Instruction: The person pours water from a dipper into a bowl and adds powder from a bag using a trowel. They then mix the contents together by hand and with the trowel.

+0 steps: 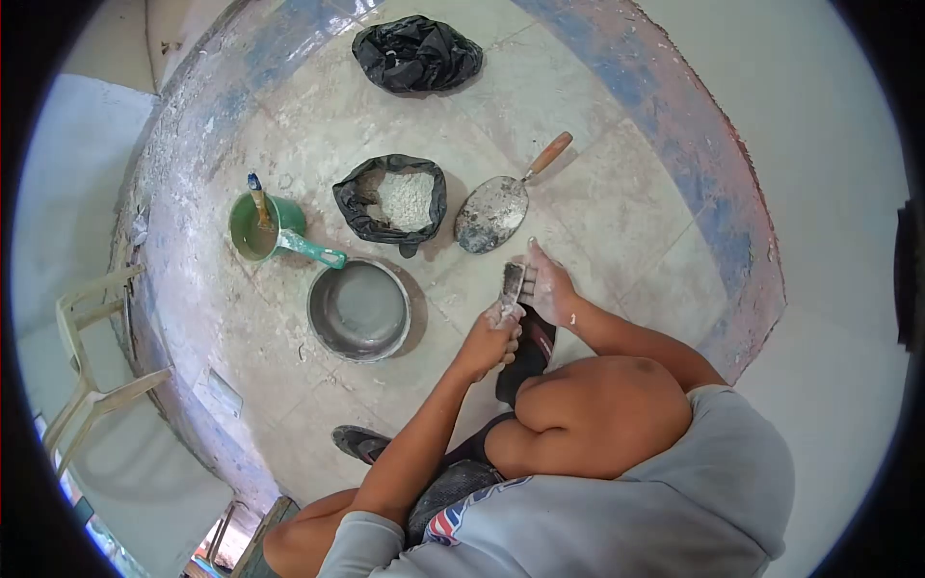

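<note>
My left hand [489,339] is closed round the handle of a putty knife, and its grey-smeared blade [513,279] points away from me. Beside the blade is my right hand [549,286], fingers stretched out with their tips right at the blade's edge. White residue coats both hands. Just beyond them a trowel [491,214] with a rounded, crusted blade and a wooden handle lies on the floor. To the left, a grey bowl [359,310] has a smooth grey inner surface. Behind it stands an open black bag [438,204] of white powder.
A green dipper [294,217] with a paintbrush [258,199] in it stands left of the bag. Farther back lies a crumpled black bag [417,53]. A pale chair [92,371] is at the left. Walls border the stained tile floor [617,193].
</note>
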### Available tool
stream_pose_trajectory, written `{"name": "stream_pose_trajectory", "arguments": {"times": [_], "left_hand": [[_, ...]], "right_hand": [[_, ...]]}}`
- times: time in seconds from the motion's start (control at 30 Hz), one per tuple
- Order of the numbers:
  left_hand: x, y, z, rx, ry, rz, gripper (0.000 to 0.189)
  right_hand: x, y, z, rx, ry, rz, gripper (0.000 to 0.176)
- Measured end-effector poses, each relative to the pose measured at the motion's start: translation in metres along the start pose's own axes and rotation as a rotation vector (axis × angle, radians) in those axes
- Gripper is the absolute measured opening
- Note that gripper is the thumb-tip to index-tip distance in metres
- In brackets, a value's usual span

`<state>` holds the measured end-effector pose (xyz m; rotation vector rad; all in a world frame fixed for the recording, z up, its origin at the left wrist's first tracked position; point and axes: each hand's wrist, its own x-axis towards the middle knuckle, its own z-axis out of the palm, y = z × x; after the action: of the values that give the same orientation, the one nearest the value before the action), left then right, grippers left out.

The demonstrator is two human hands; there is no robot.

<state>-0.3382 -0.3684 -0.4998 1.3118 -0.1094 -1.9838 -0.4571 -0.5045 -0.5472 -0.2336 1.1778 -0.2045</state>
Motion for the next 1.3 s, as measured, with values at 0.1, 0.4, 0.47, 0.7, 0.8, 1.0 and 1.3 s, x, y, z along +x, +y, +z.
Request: {"name": "stream_pose_trajectory", "arguments": {"times": [0.1, 0.4, 0.47, 0.7, 0.8, 1.0, 1.3], "left_hand": [[-0.011, 0.015, -0.002, -0.287, 0.084, 0.043, 0.005], [-0.012, 0.006, -0.015, 0.005, 0.122, 0.036, 0.013], [-0.013, 0.006, -0.012, 0.031, 0.147, 0.024, 0.014], [-0.012, 0.005, -0.012, 0.118, 0.177, 0.097, 0.016], [-0.023, 0.010, -0.017, -0.020, 0.108, -0.006, 0.020], [-0.022, 0.019, -0.027, -0.270, -0.085, -0.060, 0.025], [-0.016, 0.009, -0.026, -0.358, -0.103, -0.068, 0.019]], "right_hand": [[-0.014, 0.001, 0.003, -0.338, -0.221, -0.033, 0.032], [-0.016, -0.002, 0.008, -0.443, -0.195, -0.006, 0.026], [-0.006, -0.006, 0.001, -0.483, -0.171, -0.041, 0.029], [0.020, -0.022, -0.010, -0.221, 0.166, -0.202, 0.024], [0.047, -0.052, -0.038, -0.321, 0.183, -0.358, 0.028], [0.014, -0.028, -0.008, -0.522, -0.336, -0.276, 0.048], [0.000, -0.020, 0.011, -0.921, -0.380, -0.352, 0.036]]}}
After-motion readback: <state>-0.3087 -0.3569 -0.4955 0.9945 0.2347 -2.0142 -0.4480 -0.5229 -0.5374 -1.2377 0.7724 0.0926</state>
